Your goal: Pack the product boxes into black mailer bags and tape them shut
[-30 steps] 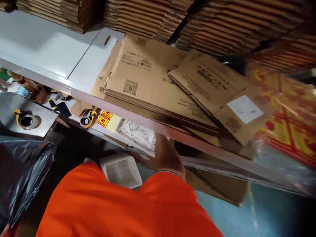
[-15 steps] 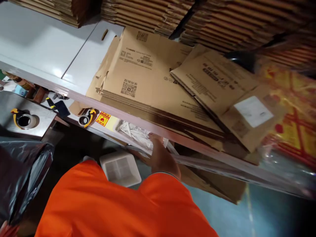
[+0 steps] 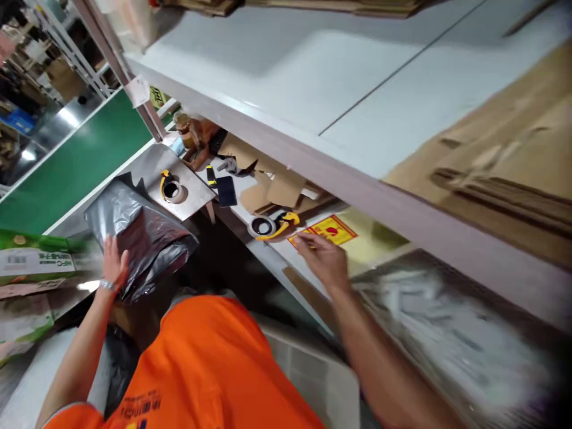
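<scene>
Fingers spread, the left hand (image 3: 115, 266) touches a dark plastic bag (image 3: 143, 229) by the metal table (image 3: 193, 186); fingers curled, the right hand (image 3: 325, 259) is at red-and-yellow stickers (image 3: 338, 229), any grip impossible to tell. A tape dispenser (image 3: 263, 226) lies just beyond.

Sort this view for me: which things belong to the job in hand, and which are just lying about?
Likely in use, judging by the hands:
dark plastic bag, at the open left hand
red-and-yellow stickers, at the right hand; grip unclear

Apparently lying about:
tape dispenser on the metal table
green-and-white carton
flattened cardboard
</scene>
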`<state>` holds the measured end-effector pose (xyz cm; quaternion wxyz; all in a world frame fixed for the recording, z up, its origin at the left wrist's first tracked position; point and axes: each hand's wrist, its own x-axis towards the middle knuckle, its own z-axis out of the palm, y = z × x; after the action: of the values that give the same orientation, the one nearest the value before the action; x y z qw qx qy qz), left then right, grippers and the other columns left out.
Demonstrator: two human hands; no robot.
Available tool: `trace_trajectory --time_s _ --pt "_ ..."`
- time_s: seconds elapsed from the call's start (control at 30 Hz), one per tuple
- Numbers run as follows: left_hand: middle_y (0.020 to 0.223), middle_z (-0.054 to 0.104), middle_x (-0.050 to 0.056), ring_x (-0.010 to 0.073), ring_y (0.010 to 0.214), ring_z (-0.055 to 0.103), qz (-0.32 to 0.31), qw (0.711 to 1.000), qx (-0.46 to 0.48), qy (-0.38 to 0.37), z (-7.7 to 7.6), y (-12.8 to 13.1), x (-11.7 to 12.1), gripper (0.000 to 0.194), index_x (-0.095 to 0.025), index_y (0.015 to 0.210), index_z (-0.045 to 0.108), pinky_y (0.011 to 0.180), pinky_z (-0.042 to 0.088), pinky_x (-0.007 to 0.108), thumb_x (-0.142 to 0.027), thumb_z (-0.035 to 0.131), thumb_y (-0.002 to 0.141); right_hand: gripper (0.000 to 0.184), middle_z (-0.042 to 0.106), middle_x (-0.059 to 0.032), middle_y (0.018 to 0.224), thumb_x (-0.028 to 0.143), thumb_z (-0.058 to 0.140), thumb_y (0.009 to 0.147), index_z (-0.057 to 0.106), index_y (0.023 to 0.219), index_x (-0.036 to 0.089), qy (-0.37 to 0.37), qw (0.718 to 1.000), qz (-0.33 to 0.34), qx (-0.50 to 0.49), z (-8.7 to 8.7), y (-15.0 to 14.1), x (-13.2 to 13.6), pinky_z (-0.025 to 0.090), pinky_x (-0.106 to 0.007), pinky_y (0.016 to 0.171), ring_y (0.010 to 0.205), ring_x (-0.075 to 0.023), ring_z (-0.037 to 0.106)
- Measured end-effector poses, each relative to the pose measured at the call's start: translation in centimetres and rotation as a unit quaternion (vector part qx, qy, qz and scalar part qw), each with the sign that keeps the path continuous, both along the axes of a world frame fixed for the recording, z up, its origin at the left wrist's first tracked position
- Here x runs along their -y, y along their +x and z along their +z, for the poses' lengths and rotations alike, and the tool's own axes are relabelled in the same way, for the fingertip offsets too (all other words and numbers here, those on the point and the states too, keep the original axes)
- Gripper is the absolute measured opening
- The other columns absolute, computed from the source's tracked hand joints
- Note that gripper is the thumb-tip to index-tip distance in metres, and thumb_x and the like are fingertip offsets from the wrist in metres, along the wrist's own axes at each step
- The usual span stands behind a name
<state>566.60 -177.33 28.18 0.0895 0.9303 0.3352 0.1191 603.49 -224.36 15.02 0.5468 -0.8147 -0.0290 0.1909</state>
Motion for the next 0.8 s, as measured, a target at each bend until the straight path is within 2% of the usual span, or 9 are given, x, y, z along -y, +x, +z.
trace_trajectory --time_s 0.1,0.17,0.23,0.3,0.4,0.5,0.6,0.7,0.8 --pt "0.181 0.019 0.034 0.0389 0.174 0.010 -0.116 0.992 -0.038 0.029 -2.4 4.7 0.1 0.069 0.004 0.168 0.032 0.139 0.016 0.064 -0.036 0.047 0.113 0.043 0.079 -0.0172 0.128 0.034 0.081 0.091 0.072 0.130 0.019 0.096 0.978 0.157 -0.101 0.1 -3.8 -13.0 0.063 -0.041 0.096 0.105 -0.0259 0.077" --pt "0.182 0.019 0.033 0.0433 0.173 0.009 -0.155 0.985 -0.070 0.036 -3.6 7.6 -0.1 0.067 0.002 0.168 0.033 0.137 0.018 0.068 -0.034 0.045 0.114 0.060 0.074 -0.0180 0.141 0.040 0.088 0.085 0.068 0.138 0.020 0.054 0.967 0.227 -0.097 -0.1 -6.2 -19.8 0.061 -0.040 0.099 0.111 -0.0266 0.077" --pt "0.182 0.019 0.032 0.0473 0.171 0.011 -0.180 0.977 -0.104 0.043 -4.6 10.0 -0.7 0.067 0.002 0.169 0.034 0.135 0.018 0.070 -0.034 0.048 0.113 0.048 0.077 -0.0176 0.135 0.042 0.086 0.088 0.071 0.127 0.019 -0.022 0.957 0.282 -0.068 -0.5 -7.9 -23.9 0.058 -0.037 0.100 0.115 -0.0273 0.076" --pt "0.182 0.019 0.033 0.0486 0.170 0.013 -0.204 0.969 -0.132 0.045 -5.7 11.6 -1.7 0.070 0.003 0.169 0.033 0.136 0.017 0.070 -0.034 0.050 0.112 0.020 0.081 -0.0135 0.106 0.038 0.076 0.097 0.072 0.097 0.019 -0.070 0.940 0.328 -0.059 -0.9 -8.5 -25.5 0.056 -0.032 0.091 0.104 -0.0253 0.078" --pt "0.182 0.021 0.030 0.0443 0.171 0.014 -0.235 0.961 -0.144 0.030 -7.8 12.6 -3.7 0.072 0.002 0.170 0.034 0.139 0.015 0.063 -0.036 0.048 0.112 0.035 0.072 -0.0044 0.072 0.034 0.061 0.104 0.060 0.071 0.020 -0.068 0.922 0.369 -0.093 -0.6 -8.2 -25.1 0.051 -0.026 0.067 0.071 -0.0186 0.075" --pt "0.182 0.023 0.029 0.0407 0.172 0.016 -0.246 0.960 -0.137 -0.004 -10.4 12.8 -5.7 0.075 -0.002 0.170 0.039 0.140 0.018 0.061 -0.037 0.059 0.107 0.036 0.072 -0.0034 0.070 0.037 0.058 0.103 0.062 0.072 0.019 -0.042 0.917 0.374 -0.134 1.0 -7.6 -24.8 0.046 -0.023 0.054 0.061 -0.0166 0.072" --pt "0.181 0.018 0.029 0.0371 0.173 0.014 -0.250 0.959 -0.124 -0.053 -12.5 13.0 -7.1 0.078 -0.003 0.171 0.037 0.140 0.020 0.061 -0.032 0.063 0.104 0.036 0.075 -0.0057 0.073 0.041 0.059 0.103 0.065 0.076 0.018 -0.005 0.915 0.363 -0.176 3.6 -7.2 -26.5 0.047 -0.021 0.053 0.062 -0.0143 0.071" --pt "0.180 0.022 0.031 0.0361 0.172 0.016 -0.278 0.953 -0.093 -0.072 -13.2 13.0 -7.5 0.071 0.001 0.169 0.037 0.139 0.022 0.056 -0.030 0.053 0.107 0.032 0.073 -0.0051 0.069 0.041 0.062 0.103 0.064 0.080 0.018 0.024 0.918 0.337 -0.206 6.5 -6.9 -29.9 0.047 -0.019 0.050 0.056 -0.0115 0.065" --pt "0.180 0.028 0.029 0.0340 0.171 0.024 -0.295 0.951 -0.057 -0.072 -12.8 11.4 -7.5 0.067 0.001 0.167 0.040 0.138 0.025 0.049 -0.029 0.047 0.107 0.025 0.068 -0.0030 0.064 0.030 0.065 0.103 0.063 0.082 0.017 0.066 0.924 0.273 -0.258 9.2 -6.1 -33.9 0.044 -0.017 0.045 0.051 -0.0093 0.057"
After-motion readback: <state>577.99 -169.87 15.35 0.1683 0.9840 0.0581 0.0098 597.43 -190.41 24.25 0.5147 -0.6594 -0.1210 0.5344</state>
